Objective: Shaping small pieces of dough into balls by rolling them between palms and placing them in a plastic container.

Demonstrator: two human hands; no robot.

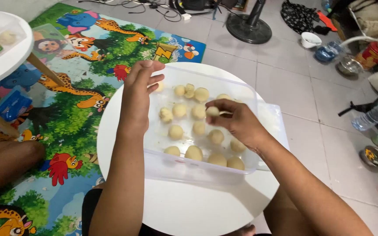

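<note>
- Tiled floor (285,87) surrounds a round white table (189,205), with a bright animal-print mat (79,109) to the left and a fan base (249,28) beyond.
- On the table sits a clear plastic tub (189,168), and well over a dozen dough balls (193,153) lie on its floor, so much of the shaping looks done.
- Bare patches of tub floor show between the balls, mostly at the left, so there seems room for more.
- Pinched in the fingertips of the right hand (239,122), one small ball (212,111) is held above the tub.
- Over the tub's far left corner, the left hand (137,96) is raised with fingers loosely curled; it appears empty.
- Hidden: the right hand covers some balls, and the left fingertips mask one at the corner.
- Cut off at upper left, a second table (5,57) carries a tray with contents too partial to name.
</note>
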